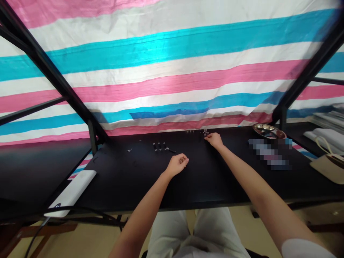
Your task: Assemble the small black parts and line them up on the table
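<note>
My right hand point(214, 140) reaches to the far edge of the black table, thumb and fingertips together beside a little cluster of small dark parts point(206, 132). What lies in that pinch is too small to make out. My left hand point(177, 164) rests over the middle of the table with its fingers curled in; anything inside them is hidden. Beyond it, to the left, stand several small black cylindrical pieces with metal ring ends point(159, 146), and one similar black piece point(171, 150) lies on its side. A row of tiny brass-coloured pins point(189, 131) sits near the back edge.
A shiny metal dish point(269, 131) stands at the back right, near a blurred-out patch. Thin pale bits point(129, 150) lie at the left. A white power strip point(71, 193) with a cable runs along the left edge. A beige bag point(329, 166) is at the right.
</note>
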Motion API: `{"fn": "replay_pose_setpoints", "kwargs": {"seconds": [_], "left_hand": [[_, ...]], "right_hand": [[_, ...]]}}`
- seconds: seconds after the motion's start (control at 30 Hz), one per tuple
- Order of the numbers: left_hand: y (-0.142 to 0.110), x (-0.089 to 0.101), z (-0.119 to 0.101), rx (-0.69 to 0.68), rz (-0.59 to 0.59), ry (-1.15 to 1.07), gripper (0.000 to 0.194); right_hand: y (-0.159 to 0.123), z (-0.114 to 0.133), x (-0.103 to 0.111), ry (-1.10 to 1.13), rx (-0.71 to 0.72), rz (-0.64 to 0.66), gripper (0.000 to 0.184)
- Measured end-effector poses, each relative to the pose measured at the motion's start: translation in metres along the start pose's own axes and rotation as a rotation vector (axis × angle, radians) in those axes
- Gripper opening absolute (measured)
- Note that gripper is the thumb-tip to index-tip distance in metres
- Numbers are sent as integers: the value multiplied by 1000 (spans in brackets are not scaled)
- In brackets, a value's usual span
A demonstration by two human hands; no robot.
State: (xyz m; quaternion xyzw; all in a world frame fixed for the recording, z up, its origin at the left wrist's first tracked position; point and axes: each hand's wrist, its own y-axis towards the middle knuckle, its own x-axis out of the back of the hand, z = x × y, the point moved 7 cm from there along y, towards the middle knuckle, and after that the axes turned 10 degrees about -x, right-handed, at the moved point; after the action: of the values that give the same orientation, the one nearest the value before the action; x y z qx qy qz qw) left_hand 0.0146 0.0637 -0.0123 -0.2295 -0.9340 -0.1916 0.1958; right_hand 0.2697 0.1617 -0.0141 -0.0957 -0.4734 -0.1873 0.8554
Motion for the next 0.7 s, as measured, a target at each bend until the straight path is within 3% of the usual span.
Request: {"fn": "replay_pose_setpoints", "kwargs": {"seconds": [0.17,0.3,0.47,0.6,0.7], "left_hand": [[0,-1,0,-51,-5,54,24],[-1,0,-14,-125,-25,193,21],[-1,1,-41,-233,103,490,17],[6,20,-40,-183,159,718,20],[14,38,-27,-67,197,909,35]], "right_hand": [[-5,2,2,2,-2,-65,20],[-6,0,0,-4,-28,-72,22],[-2,-2,-2,-18,-34,-42,25],[3,-5,-2,-35,-30,19,33],[3,-10,0,-59,-33,78,43]]}}
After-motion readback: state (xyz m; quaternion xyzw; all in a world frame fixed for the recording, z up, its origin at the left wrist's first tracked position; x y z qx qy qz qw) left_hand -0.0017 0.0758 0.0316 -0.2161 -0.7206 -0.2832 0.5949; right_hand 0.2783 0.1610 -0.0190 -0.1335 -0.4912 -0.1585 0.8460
